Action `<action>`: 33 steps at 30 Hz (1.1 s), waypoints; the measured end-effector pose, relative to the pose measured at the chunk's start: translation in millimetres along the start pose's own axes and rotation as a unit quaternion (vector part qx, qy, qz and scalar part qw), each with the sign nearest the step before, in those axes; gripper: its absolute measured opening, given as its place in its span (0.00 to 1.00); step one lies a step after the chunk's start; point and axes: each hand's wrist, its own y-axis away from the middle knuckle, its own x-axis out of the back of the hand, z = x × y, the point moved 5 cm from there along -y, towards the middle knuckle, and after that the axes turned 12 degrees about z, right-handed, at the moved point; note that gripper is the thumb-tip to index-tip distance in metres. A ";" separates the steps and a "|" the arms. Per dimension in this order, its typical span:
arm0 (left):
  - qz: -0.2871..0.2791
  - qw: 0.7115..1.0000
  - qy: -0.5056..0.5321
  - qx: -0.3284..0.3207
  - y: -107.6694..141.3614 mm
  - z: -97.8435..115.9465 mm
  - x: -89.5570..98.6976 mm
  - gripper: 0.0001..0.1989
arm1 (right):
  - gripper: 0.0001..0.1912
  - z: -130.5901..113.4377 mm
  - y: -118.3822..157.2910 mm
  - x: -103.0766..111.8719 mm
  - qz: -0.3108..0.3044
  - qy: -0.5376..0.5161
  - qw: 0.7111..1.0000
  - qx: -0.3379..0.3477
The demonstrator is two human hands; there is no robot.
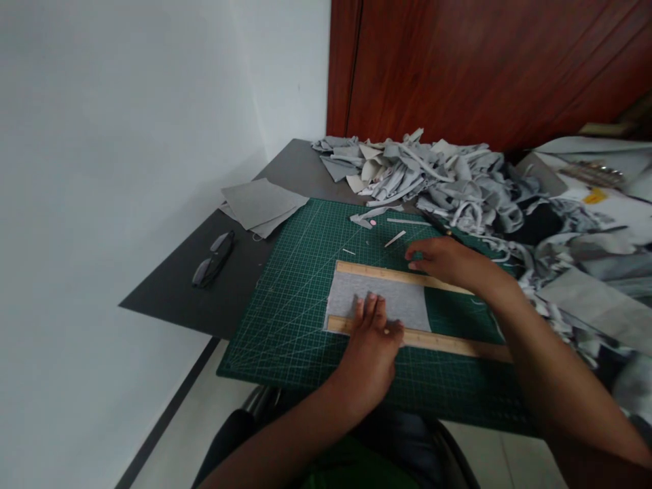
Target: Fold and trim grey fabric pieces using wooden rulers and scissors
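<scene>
A grey fabric rectangle [394, 302] lies on a green cutting mat [295, 292]. Two wooden rulers run across it: the far ruler [377, 273] along its top edge, the near ruler [448, 341] along its bottom edge. My left hand [374, 339] lies flat, fingers spread, pressing the near ruler and the fabric. My right hand [441, 261] rests on the far ruler, fingers curled down on it; whether it grips anything is hidden.
A big heap of grey fabric scraps [432, 176] fills the back and right of the dark table [178, 285]. Cut grey sheets [259, 204] and dark glasses [214, 259] lie left of the mat. Small strips [394, 238] lie on the mat. White wall at left.
</scene>
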 end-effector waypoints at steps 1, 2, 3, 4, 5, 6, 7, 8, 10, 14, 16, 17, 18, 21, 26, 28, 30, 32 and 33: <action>0.000 1.000 0.001 0.001 -0.4 -0.6 -0.2 0.17 | 0.12 6.1 0.6 1.8 -0.012 0.010 1.000 -0.010; 0.000 1.000 0.002 0.001 -0.8 -1.2 -0.4 0.17 | 0.12 10.7 1.3 2.6 -0.022 0.022 0.999 -0.019; 0.001 1.000 0.003 0.001 -1.0 -1.7 -0.5 0.17 | 0.11 13.5 2.1 2.4 -0.031 0.036 0.999 -0.025; 0.003 1.000 0.004 0.002 -1.2 -2.3 -0.6 0.17 | 0.12 14.3 2.9 1.6 -0.041 0.048 0.998 -0.030; 0.006 1.000 0.004 0.002 -1.4 -2.8 -0.9 0.17 | 0.12 13.4 3.9 0.4 -0.053 0.057 0.996 -0.032; 0.011 1.000 0.004 0.002 -1.5 -3.4 -1.2 0.16 | 0.12 11.3 4.9 -0.8 -0.066 0.065 0.995 -0.035; 0.015 1.000 0.004 0.000 -1.6 -3.8 -1.6 0.16 | 0.11 8.4 5.8 -1.8 -0.078 0.069 0.994 -0.037; 0.020 1.000 0.004 -0.001 -1.8 -4.2 -2.0 0.15 | 0.11 5.5 6.5 -2.3 -0.087 0.073 0.993 -0.040; 0.028 1.000 0.002 -0.003 -2.2 -4.6 -2.6 0.15 | 0.10 0.4 7.0 -2.8 -0.096 0.077 0.992 -0.041; 0.027 1.000 -0.010 -0.006 -2.8 -4.3 -2.4 0.15 | 0.12 -1.4 6.1 -7.8 -0.108 0.085 0.990 -0.029; 0.025 1.000 -0.011 -0.007 -3.0 -3.9 -1.5 0.15 | 0.12 0.4 5.4 -11.1 -0.108 0.094 0.989 -0.037; 0.025 1.000 -0.010 -0.007 -3.0 -3.8 -0.9 0.15 | 0.12 0.6 5.2 -12.4 -0.108 0.095 0.989 -0.042; 0.025 1.000 -0.009 -0.007 -3.1 -3.6 -0.4 0.15 | 0.11 -0.1 5.1 -13.2 -0.106 0.094 0.989 -0.046; 0.024 1.000 -0.007 -0.004 -3.4 -3.7 0.4 0.15 | 0.10 -5.9 5.5 -12.1 -0.096 0.088 0.990 -0.051; 0.018 1.000 -0.004 -0.001 -2.4 -4.3 -0.2 0.16 | 0.10 -13.8 10.2 -6.8 -0.089 0.103 0.989 -0.058; 0.021 1.000 -0.001 0.001 -2.1 -4.8 0.0 0.16 | 0.11 -17.9 12.1 -4.7 -0.072 0.105 0.991 -0.047; 0.020 1.000 0.001 0.002 -2.0 -5.2 -0.3 0.16 | 0.12 -24.2 13.2 -2.8 -0.044 0.107 0.993 -0.033; 0.017 1.000 0.000 0.003 -2.3 -5.4 -0.8 0.15 | 0.10 -32.0 13.8 -2.6 -0.028 0.111 0.993 -0.026; 0.017 1.000 -0.002 0.003 -2.5 -5.5 -1.1 0.15 | 0.09 -35.9 13.9 -3.5 -0.028 0.113 0.993 -0.024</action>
